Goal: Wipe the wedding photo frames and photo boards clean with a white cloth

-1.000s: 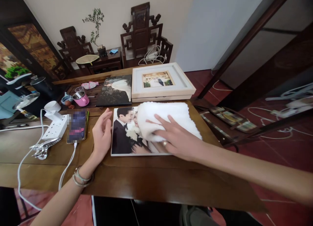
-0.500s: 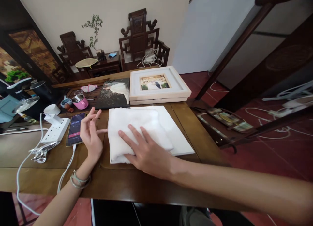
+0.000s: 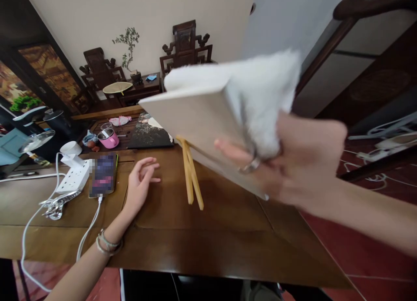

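Note:
My right hand (image 3: 293, 162) is closed on a flat white photo panel (image 3: 195, 118) and a white fluffy cloth (image 3: 260, 92), holding both up in the air above the wooden table (image 3: 211, 231). The panel's pale back faces me and is tilted. A light wooden stand (image 3: 192, 175) hangs from its underside toward the table. My left hand (image 3: 140, 181) rests on the table with fingers loosely apart, holding nothing, beside a phone (image 3: 103, 174).
A white power strip (image 3: 74, 175) with cables and keys (image 3: 52, 205) lies at the left. A pink cup (image 3: 109, 139), a dark photo print (image 3: 150, 133) and a white mug (image 3: 70, 148) sit further back. Carved chairs (image 3: 185, 44) stand by the wall.
My right hand has gripped the panel together with the cloth and lifted them off the table toward the right. My left hand dropped from the panel's edge to the tabletop.

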A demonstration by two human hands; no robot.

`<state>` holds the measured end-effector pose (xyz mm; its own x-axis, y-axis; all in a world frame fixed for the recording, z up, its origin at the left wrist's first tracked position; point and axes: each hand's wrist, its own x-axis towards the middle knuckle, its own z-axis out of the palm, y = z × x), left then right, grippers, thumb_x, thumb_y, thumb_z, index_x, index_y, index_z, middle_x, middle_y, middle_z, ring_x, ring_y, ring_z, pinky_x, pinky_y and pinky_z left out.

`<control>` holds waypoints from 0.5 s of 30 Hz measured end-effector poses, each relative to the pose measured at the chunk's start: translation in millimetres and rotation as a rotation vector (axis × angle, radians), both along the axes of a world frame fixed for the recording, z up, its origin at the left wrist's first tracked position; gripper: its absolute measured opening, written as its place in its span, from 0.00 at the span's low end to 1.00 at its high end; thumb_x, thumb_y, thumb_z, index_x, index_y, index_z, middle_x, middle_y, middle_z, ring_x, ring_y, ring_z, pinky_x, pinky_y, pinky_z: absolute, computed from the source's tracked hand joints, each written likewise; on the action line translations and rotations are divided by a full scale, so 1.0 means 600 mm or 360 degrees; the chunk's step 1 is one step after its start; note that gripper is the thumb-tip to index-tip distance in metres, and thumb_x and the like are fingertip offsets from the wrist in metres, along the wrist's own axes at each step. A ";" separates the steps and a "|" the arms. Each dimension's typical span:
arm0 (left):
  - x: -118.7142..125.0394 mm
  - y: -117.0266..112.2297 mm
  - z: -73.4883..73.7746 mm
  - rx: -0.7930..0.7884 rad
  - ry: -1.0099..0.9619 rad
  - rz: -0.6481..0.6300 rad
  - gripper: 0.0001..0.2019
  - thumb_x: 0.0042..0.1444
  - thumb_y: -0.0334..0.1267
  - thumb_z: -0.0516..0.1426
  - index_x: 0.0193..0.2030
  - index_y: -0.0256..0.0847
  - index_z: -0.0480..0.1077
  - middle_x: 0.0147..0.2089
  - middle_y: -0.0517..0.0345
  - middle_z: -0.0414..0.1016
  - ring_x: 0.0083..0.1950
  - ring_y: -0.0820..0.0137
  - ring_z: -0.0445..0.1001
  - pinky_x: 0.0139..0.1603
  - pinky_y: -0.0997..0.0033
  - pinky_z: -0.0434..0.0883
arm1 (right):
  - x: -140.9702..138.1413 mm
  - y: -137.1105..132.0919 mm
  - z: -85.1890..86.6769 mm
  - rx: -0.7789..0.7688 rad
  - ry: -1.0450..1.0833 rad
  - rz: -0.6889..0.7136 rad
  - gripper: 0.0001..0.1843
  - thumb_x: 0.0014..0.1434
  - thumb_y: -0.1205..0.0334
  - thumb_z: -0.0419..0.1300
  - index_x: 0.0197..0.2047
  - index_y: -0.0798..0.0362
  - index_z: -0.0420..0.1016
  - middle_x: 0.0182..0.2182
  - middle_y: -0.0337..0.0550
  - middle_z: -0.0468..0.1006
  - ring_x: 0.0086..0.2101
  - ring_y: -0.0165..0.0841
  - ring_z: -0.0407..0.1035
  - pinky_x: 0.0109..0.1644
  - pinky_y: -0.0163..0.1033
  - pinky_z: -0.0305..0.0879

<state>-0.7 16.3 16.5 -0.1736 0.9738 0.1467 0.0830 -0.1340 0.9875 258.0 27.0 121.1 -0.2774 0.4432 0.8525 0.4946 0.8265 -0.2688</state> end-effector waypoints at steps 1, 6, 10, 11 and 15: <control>0.001 -0.001 0.002 -0.0210 -0.0018 -0.0139 0.19 0.56 0.44 0.62 0.51 0.38 0.70 0.56 0.41 0.73 0.53 0.56 0.77 0.34 0.69 0.79 | 0.002 0.010 0.009 0.0004 0.0146 -0.0058 0.08 0.61 0.62 0.60 0.29 0.49 0.68 0.17 0.30 0.60 0.19 0.28 0.58 0.24 0.36 0.61; 0.014 -0.020 0.016 -0.0923 -0.0359 -0.1039 0.23 0.57 0.49 0.62 0.55 0.36 0.71 0.57 0.33 0.73 0.56 0.52 0.76 0.45 0.59 0.78 | -0.008 0.037 0.027 -0.0219 0.0907 -0.0026 0.10 0.53 0.65 0.67 0.29 0.50 0.67 0.27 0.31 0.67 0.34 0.33 0.68 0.43 0.43 0.67; 0.032 -0.025 0.006 -0.0716 -0.0738 -0.1025 0.26 0.55 0.53 0.63 0.56 0.39 0.70 0.62 0.38 0.70 0.63 0.53 0.70 0.57 0.54 0.72 | -0.020 0.022 0.001 -0.0529 0.1167 0.0095 0.10 0.50 0.65 0.69 0.37 0.51 0.74 0.36 0.36 0.77 0.41 0.37 0.73 0.47 0.49 0.71; 0.035 -0.023 0.001 -0.0678 -0.0799 -0.0906 0.25 0.55 0.54 0.62 0.53 0.38 0.71 0.61 0.39 0.71 0.61 0.53 0.72 0.58 0.54 0.72 | -0.020 0.015 -0.008 -0.0650 0.1194 0.0109 0.12 0.49 0.63 0.70 0.38 0.51 0.74 0.37 0.38 0.79 0.41 0.39 0.74 0.47 0.50 0.73; 0.030 -0.009 -0.008 -0.0461 -0.0859 -0.0219 0.20 0.56 0.48 0.63 0.51 0.40 0.70 0.59 0.46 0.75 0.55 0.59 0.76 0.54 0.59 0.75 | -0.013 -0.023 -0.046 -0.1221 0.1232 0.0167 0.23 0.42 0.59 0.74 0.42 0.49 0.75 0.42 0.43 0.81 0.44 0.44 0.76 0.46 0.52 0.77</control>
<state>17.2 10.9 11.9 -0.0198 0.9796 -0.1999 -0.4365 0.1715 0.8832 250.3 13.2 93.4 0.1472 0.9362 0.3193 -0.0933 0.3345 -0.9378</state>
